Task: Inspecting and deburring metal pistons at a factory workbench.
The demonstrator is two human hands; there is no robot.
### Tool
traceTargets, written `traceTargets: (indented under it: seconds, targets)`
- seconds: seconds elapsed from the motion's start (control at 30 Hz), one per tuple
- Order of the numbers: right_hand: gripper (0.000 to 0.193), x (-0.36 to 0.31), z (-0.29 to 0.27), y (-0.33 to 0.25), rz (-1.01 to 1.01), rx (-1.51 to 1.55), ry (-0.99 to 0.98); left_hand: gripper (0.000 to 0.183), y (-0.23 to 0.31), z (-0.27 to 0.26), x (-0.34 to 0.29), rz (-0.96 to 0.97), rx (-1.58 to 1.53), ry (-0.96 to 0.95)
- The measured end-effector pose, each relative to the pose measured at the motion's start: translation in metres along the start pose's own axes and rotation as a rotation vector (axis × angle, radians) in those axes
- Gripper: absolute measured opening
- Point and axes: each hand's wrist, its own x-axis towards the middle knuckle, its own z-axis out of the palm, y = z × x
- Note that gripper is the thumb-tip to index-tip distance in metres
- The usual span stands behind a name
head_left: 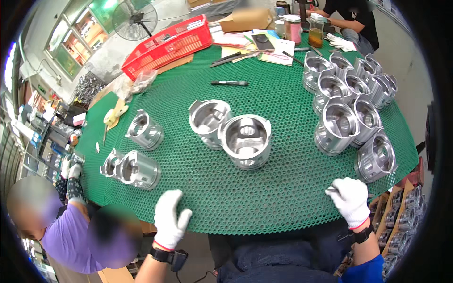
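lying beyond two central pistons (247, 146): pen (229, 83)

My left hand (170, 218) is spread out, near left; my right hand (350, 199) is curled in, near right.

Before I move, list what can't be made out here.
All in the head view:
Anything inside the right hand: hidden by the curled white glove.
Crown of the front central piston: faces down, hidden by the piston's own walls.
Floor of the red plastic crate: hidden by its near wall.
Head of the co-worker in black: blurred and cut off by the upper edge.
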Motion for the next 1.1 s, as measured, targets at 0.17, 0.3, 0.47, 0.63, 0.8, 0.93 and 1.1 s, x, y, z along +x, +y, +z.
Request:
traceTargets:
  seconds: [0.17,0.3,0.47,0.63,0.8,0.93,1.1]
  targets:
    - [0.037,-0.001,-0.008,0.005,-0.023,-0.068,-0.054,0.029,0.002,0.023,0.008,0.061,0.02,0.067]
    - [0.028,-0.005,-0.018,0.012,-0.116,-0.03,-0.082,0.029,0.004,0.024,0.01,0.03,0.055,0.058]
    - [0.028,-0.005,-0.025,0.013,-0.149,0.042,-0.036,0.024,0.002,0.019,0.003,0.048,0.05,0.103]
    - [0.028,-0.011,-0.017,0.006,-0.197,0.002,0.074,0.02,0.015,0.009,0.003,0.033,-0.016,0.115]
    - [0.03,-0.022,-0.019,0.007,-0.178,-0.041,0.143,0.02,0.023,0.007,0.001,0.017,0.012,0.089]
    - [0.025,-0.021,-0.014,0.012,-0.181,0.008,0.19,0.02,0.022,0.008,0.001,0.027,0.043,0.105]
    - [0.027,-0.008,-0.012,0.011,-0.229,0.105,0.081,0.02,0.032,0.018,0.007,-0.114,0.036,0.168]
